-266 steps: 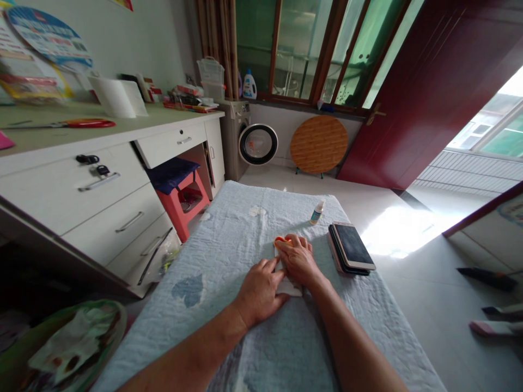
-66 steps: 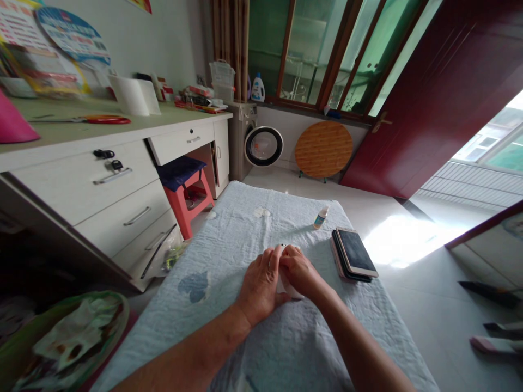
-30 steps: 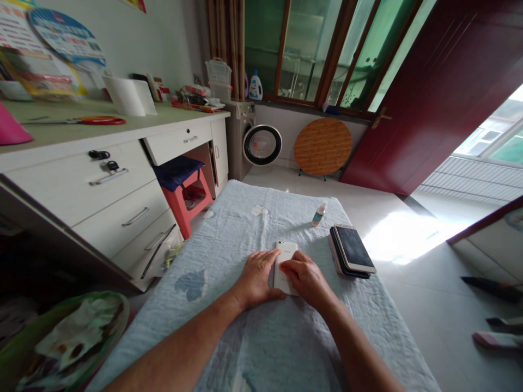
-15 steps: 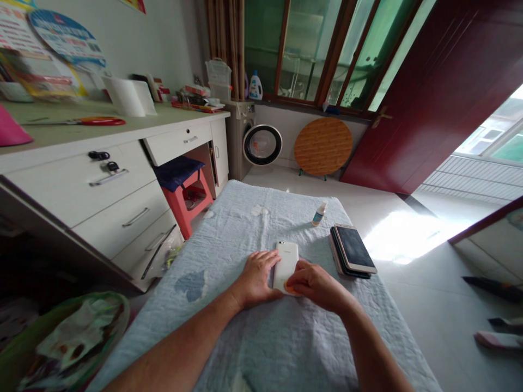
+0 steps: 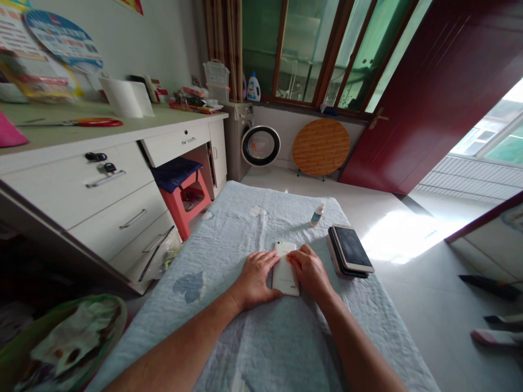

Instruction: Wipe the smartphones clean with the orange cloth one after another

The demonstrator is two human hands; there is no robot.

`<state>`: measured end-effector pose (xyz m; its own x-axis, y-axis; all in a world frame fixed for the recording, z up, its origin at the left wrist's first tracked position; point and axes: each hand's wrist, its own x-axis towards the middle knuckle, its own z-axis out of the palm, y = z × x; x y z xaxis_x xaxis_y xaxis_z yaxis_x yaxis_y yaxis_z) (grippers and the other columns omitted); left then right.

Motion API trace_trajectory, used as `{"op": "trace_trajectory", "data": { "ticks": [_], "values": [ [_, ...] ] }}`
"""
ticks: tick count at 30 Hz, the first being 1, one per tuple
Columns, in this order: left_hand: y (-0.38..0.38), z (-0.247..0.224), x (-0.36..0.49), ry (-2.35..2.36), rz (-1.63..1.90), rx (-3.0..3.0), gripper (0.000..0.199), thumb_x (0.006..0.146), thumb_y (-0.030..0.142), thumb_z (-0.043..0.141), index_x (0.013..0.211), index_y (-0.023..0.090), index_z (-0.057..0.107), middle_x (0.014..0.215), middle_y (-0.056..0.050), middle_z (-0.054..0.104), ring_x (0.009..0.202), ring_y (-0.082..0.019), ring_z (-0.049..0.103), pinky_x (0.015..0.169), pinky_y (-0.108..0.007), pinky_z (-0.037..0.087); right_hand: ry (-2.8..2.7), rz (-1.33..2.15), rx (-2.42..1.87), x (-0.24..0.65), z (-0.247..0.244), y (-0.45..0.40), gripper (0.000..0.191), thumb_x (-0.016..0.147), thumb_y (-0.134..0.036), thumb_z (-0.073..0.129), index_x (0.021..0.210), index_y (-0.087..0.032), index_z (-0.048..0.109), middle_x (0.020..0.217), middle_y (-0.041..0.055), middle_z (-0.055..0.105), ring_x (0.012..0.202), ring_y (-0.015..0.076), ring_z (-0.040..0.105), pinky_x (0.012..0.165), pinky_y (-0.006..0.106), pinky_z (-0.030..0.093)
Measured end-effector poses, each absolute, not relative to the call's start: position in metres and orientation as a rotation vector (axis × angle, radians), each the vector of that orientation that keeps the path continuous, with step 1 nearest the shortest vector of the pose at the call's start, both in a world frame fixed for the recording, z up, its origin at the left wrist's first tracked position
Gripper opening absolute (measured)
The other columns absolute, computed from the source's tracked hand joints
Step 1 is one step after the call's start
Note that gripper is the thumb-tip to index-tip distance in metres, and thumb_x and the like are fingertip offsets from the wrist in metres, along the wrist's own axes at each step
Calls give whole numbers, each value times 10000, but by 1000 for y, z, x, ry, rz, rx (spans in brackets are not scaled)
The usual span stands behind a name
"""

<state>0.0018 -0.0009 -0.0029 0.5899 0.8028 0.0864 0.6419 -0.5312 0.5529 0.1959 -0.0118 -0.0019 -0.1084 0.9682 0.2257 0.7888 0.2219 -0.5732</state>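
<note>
A white smartphone (image 5: 286,275) lies back side up on the blue quilted cloth (image 5: 261,218), its camera end pointing away from me. My left hand (image 5: 257,280) steadies it along the left edge, fingertips near the upper part and thumb at the bottom corner. Pinched in my right hand (image 5: 310,272) is a small orange pad (image 5: 289,257), pressed on the upper part of the phone's back; the fingers hide most of it. Beyond the hands stands a small spray bottle (image 5: 317,214). To the right sits a stack of phones (image 5: 351,247), the top one screen up.
A desk with drawers (image 5: 110,190) runs along the left, with a pink stool (image 5: 183,204) beside it. At lower left is a green waste basket (image 5: 118,316). A washing machine (image 5: 241,117) with its door open and a round wooden tabletop (image 5: 321,147) stand at the back.
My right hand has slid the orange pad from the bottom of the phone's back up to its upper part. My left hand and the phone stay in place.
</note>
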Motion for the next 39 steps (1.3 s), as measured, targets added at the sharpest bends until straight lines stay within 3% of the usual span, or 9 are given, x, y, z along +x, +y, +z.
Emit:
{"op": "trace_trajectory", "data": {
  "ticks": [7, 14, 29, 39],
  "values": [
    [-1, -8, 1, 1142, 485, 2367, 794, 571, 463, 793, 1277, 200, 543, 1432, -134, 458, 1296, -336, 426, 1102, -491, 274, -2169, 668, -1381, 190, 12, -23, 211, 822, -92, 520, 798, -190, 706, 805, 11, 539, 748, 107, 536, 704, 204, 392],
    [-1, -7, 2, 1150, 479, 2361, 834, 562, 487, 804, 1293, 192, 534, 1427, -146, 463, 1299, -333, 427, 1108, -490, 265, -2184, 768, -1408, 196, 19, -27, 184, 716, -58, 557, 710, -179, 695, 775, 4, 568, 710, 100, 544, 684, 202, 383],
    [-1, -7, 2, 1157, 500, 2368, 804, 565, 439, 786, 1289, 202, 529, 1427, -128, 466, 1292, -322, 430, 1104, -478, 262, -1842, 385, -1624, 208, -16, 1, 264, 898, -241, 473, 914, -191, 731, 833, 35, 560, 762, 133, 541, 729, 232, 420],
    [-2, -6, 2, 1155, 484, 2360, 796, 578, 474, 784, 1284, 202, 536, 1438, -127, 454, 1300, -322, 424, 1109, -473, 258, -2008, 601, -1624, 215, 8, -12, 149, 808, -160, 535, 822, -171, 683, 816, 25, 591, 725, 125, 552, 700, 225, 404]
  ]
}}
